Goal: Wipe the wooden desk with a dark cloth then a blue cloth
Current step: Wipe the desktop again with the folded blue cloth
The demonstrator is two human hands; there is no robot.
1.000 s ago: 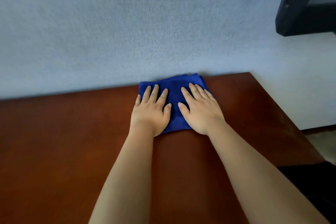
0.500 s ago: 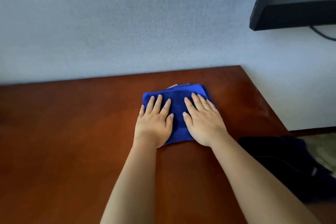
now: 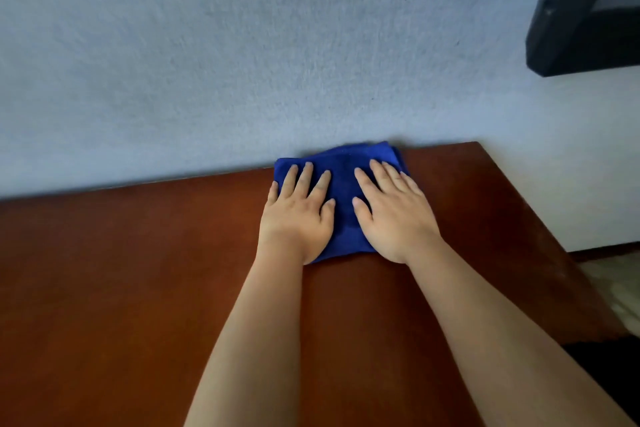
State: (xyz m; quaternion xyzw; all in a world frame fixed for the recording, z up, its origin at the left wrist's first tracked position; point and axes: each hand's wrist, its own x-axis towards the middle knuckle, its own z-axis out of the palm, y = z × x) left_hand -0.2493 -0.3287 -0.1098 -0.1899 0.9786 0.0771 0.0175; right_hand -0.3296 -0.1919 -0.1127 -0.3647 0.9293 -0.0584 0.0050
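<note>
Blue cloth (image 3: 341,194) folded flat at the far edge of the desk (image 3: 138,270), far hem touching the wall (image 3: 242,45). Pinned under both palms, a strip of blue showing between them and a corner peeking out past the fingertips. Left hand (image 3: 296,218) pressing down on the cloth's left half, fingers (image 3: 303,177) straight and slightly fanned, thumb lying toward the middle, nothing gripped. Right hand (image 3: 394,218) flat on the right half, fingers (image 3: 381,173) straight and close together, angled a little leftward, thumb tip near the left thumb but apart from it, nothing gripped either. Near edge of the cloth just behind the heels of both hands. Bare forearms running back toward the camera over glossy reddish-brown wood. Desk's right edge well off to the right of the right fingers, floor beyond it. Up and far right of the fingers, the corner of a black screen (image 3: 581,10) against the wall.
</note>
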